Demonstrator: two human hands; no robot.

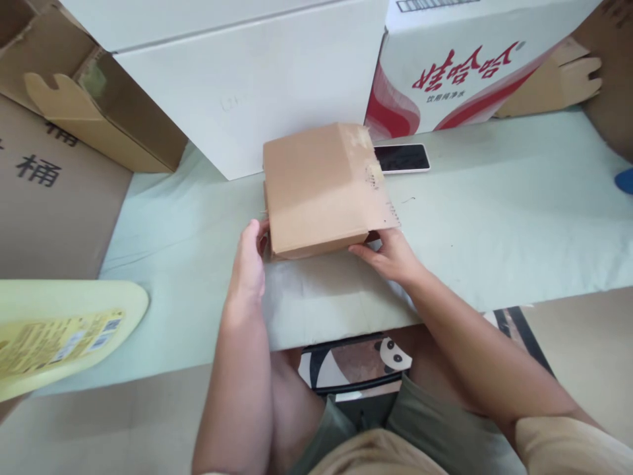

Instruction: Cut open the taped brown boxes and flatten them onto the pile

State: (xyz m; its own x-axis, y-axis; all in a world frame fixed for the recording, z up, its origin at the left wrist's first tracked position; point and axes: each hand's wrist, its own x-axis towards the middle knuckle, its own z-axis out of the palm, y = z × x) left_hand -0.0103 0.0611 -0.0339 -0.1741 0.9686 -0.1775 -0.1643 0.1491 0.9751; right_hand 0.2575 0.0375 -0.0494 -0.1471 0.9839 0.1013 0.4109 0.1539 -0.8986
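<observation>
A small brown cardboard box [316,191] lies on the pale green tablecloth in front of me, with a flap over its right side. That flap has torn, rough patches and small dark marks along its edge. My left hand [250,260] holds the box's near left corner, its fingers curled and partly hidden by the side. At the near right corner, my right hand [390,254] grips the box, thumb along the front edge and the other fingers hidden under the flap. Just beyond the flap, a phone [403,158] with a dark screen lies partly covered.
Behind stand a large white box [247,92] and a white carton with red lettering [459,79]. Brown cartons [54,191] are stacked at left. A pale yellow-green container with a label [74,336] sits near left. The table's front edge [346,336] runs above my lap.
</observation>
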